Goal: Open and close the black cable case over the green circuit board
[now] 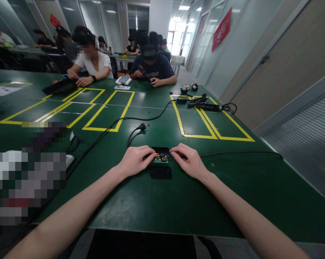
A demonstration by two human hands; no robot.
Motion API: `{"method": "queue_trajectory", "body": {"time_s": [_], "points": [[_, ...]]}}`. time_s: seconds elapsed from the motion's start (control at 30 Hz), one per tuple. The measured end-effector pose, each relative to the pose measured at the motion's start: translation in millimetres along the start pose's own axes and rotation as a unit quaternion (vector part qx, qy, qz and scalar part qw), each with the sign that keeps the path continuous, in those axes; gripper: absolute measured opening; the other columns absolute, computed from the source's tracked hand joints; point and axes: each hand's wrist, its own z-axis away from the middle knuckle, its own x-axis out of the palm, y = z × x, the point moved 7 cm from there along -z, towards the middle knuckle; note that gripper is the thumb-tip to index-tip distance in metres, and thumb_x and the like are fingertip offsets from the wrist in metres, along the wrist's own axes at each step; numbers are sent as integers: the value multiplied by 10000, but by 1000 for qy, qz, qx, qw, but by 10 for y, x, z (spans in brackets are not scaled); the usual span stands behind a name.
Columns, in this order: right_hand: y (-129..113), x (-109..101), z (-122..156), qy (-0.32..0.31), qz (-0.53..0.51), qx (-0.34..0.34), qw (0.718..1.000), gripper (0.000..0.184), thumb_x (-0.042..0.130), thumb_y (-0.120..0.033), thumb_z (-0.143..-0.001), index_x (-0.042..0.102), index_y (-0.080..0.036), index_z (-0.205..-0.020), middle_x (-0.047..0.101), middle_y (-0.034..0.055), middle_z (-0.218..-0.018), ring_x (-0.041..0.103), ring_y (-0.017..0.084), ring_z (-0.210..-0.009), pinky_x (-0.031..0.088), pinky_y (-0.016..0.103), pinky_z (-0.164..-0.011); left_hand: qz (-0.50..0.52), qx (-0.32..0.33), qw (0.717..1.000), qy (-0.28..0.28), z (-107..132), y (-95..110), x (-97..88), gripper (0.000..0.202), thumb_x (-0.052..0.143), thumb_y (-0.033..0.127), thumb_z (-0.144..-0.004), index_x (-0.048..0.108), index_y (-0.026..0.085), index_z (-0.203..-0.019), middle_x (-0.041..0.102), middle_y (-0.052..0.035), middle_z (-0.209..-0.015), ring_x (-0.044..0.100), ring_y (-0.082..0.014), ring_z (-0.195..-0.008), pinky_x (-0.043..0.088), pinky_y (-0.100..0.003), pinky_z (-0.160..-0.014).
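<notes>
A small green circuit board (161, 160) with copper-coloured coils sits in front of me, against an open black plastic casing half (160, 148). My left hand (135, 160) pinches at the left end of the board and casing; its thumb tip touches there, but what lies between the fingers is hidden. At the right end my right hand (188, 160) is closed too, fingertips together beside a short blue wire, their grip hidden. A black cable (240, 152) runs out from under the right hand. Just nearer to me lies a flat black cover (161, 172).
A black plug (143, 126) on a cord lies beyond my left hand. A long black cable (130, 118) crosses the green table (119, 208). Black cabled devices (205, 105) lie at the far right. Two people (154, 68) work opposite. Blurred items (30, 180) are at left.
</notes>
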Motion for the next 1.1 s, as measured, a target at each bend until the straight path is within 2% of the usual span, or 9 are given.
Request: {"method": "queue_trajectory", "body": {"time_s": [0.07,0.2,0.3,0.4,0.57,0.7,0.9,1.0,1.1], "points": [[-7,-53,5,10,-2,-10,1000,273,509,-311,-1026,686,-206,-846,674,48,-764,639,190,-679,513,307,-647,13,1,1000,21,1,17,-48,318,514,346,-1049,719,178,-873,741,-23,-791,655,-123,-632,443,-225,-601],[-83,-39,41,-40,-21,-63,997,316,511,-311,-1036,659,-200,-780,660,29,-702,597,153,-604,463,274,-599,-1,8,1000,29,16,27,-39,483,431,376,-1080,607,178,-676,606,12,-573,529,-100,-485,331,-230,-514],[-132,-14,67,-69,-30,-96,993,315,520,-278,-1040,660,-182,-774,657,24,-686,584,130,-587,434,250,-583,-31,-10,999,12,28,-16,26,526,366,394,-1103,565,186,-664,511,28,-496,472,-111,-437,256,-247,-499],[-146,11,80,-85,-36,-99,991,304,536,-254,-1033,667,-171,-772,660,20,-670,576,117,-563,419,238,-569,-40,-27,999,-20,37,-46,94,510,362,398,-1102,573,192,-686,500,26,-495,480,-125,-447,242,-251,-513],[-140,112,107,-134,-33,-83,987,311,537,-295,-1038,707,-172,-808,708,35,-712,610,126,-581,445,239,-580,-14,-37,997,-73,46,-59,163,485,429,386,-1074,580,190,-657,513,27,-503,485,-122,-452,259,-252,-529],[-78,138,101,-124,-25,-57,990,328,532,-345,-1042,719,-175,-832,736,51,-753,650,144,-628,467,247,-602,-2,-73,993,-93,45,-120,196,456,476,375,-1052,602,188,-655,544,22,-514,505,-123,-461,280,-251,-535],[68,122,97,-108,0,-4,994,285,516,-325,-1034,733,-180,-920,745,36,-734,650,140,-579,444,247,-587,53,-160,984,-62,43,-247,137,310,392,317,-1070,644,201,-932,611,35,-580,578,-137,-498,350,-223,-558],[117,73,82,-90,23,11,996,281,522,-335,-1023,740,-183,-931,743,38,-728,640,141,-568,425,250,-586,-1,-177,982,-62,32,-300,101,317,407,338,-1066,646,212,-900,617,21,-592,617,-162,-553,343,-234,-581],[161,42,65,-85,42,27,995,311,512,-370,-1024,744,-194,-915,687,15,-632,589,137,-514,386,253,-563,-61,-189,978,-65,24,-355,85,367,429,385,-1061,653,218,-823,646,-6,-633,656,-193,-638,332,-250,-604]]}}
